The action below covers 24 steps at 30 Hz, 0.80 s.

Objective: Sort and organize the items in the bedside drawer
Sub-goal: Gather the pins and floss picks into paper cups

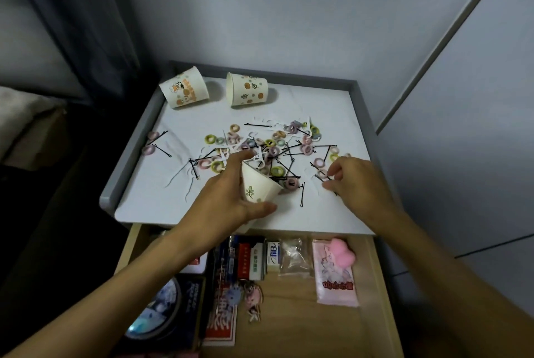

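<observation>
Nightstand top (150, 193) strewn w/ hair ties (272, 170) & hairpins (258, 125), above open drawer (303, 314). L hand (228, 198) wraps paper cup (258, 185), tipped toward pile, prob. as catch bin. R hand (355, 181) fingertips pinch hairpins at pile's right edge.

Paper cups (185, 89) behind scattered hair ties (209, 139) on tabletop (150, 196).

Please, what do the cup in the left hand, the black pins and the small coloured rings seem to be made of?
Cup: likely paper, matte white with a printed leaf. Black pins: probably thin bent metal wire, dark finish. Coloured rings: seemingly soft elastic fabric, matte, plump; too small to be sure.
</observation>
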### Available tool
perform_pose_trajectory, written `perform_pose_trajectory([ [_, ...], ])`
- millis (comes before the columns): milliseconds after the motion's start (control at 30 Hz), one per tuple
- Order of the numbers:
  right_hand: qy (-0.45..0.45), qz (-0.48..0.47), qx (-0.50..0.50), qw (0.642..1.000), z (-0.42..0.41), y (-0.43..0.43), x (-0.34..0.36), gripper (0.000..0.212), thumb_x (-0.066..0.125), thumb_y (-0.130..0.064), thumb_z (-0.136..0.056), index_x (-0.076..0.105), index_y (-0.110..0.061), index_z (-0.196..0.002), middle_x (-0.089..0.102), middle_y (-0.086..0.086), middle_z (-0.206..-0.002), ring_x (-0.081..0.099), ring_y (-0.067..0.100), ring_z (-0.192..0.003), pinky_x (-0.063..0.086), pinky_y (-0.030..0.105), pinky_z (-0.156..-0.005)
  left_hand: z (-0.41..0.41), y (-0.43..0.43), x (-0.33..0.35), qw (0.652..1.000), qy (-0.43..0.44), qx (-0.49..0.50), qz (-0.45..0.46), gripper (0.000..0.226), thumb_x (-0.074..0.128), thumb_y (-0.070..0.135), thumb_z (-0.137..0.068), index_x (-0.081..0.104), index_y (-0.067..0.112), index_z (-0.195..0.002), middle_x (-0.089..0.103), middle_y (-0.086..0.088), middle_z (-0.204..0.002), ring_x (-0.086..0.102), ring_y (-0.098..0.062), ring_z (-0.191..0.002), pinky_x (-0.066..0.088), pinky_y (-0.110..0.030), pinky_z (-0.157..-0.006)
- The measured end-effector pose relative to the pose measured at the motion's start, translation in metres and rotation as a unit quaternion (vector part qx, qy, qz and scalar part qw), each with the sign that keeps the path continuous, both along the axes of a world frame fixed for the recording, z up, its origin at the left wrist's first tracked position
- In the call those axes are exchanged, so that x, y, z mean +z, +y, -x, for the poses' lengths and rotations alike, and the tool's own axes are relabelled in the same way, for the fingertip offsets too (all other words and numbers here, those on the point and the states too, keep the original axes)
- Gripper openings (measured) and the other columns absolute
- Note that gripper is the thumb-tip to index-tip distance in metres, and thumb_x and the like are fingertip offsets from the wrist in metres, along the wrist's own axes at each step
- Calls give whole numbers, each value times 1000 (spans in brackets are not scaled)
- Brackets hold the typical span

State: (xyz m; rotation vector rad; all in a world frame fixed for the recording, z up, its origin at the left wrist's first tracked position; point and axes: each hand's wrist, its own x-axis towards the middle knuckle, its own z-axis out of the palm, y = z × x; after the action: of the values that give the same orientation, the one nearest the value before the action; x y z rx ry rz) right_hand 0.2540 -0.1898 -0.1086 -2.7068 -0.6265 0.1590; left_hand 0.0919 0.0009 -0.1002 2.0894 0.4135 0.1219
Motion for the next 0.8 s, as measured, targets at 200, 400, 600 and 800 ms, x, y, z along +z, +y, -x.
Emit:
perform_pose_trajectory([
  [200,-121,108,28,986,5,3,-3,14,60,-22,-96,71,-14,-98,70,7,-101,66,28,-93,49,33,-71,1,-2,-1,1000,0,-6,8,86,83,41,-73,28,43,-139,66,4,-96,65,-12,-81,56,-41,-78],
  [400,-136,175,90,971,6,6,4,25,45,3,-95,55,-5,-116,64,14,-108,63,31,-99,46,34,-73,1,-2,0,1000,-4,-10,1,86,82,42,-74,28,41,-141,65,9,-100,64,-7,-82,56,-37,-77],
  [600,-22,42,64,997,-10,-5,19,18,62,-14,-91,69,-19,-107,71,8,-95,65,26,-86,55,41,-79,1,-1,3,1000,-5,-9,-1,85,82,40,-74,29,40,-140,64,14,-97,63,-2,-78,55,-28,-71],
  [800,36,-20,41,998,26,5,18,10,67,-13,-86,78,-14,-84,73,3,-71,69,17,-69,58,33,-73,3,-1,3,1000,-4,-7,2,84,82,40,-74,29,41,-139,63,14,-99,63,-3,-80,56,-29,-72],
])
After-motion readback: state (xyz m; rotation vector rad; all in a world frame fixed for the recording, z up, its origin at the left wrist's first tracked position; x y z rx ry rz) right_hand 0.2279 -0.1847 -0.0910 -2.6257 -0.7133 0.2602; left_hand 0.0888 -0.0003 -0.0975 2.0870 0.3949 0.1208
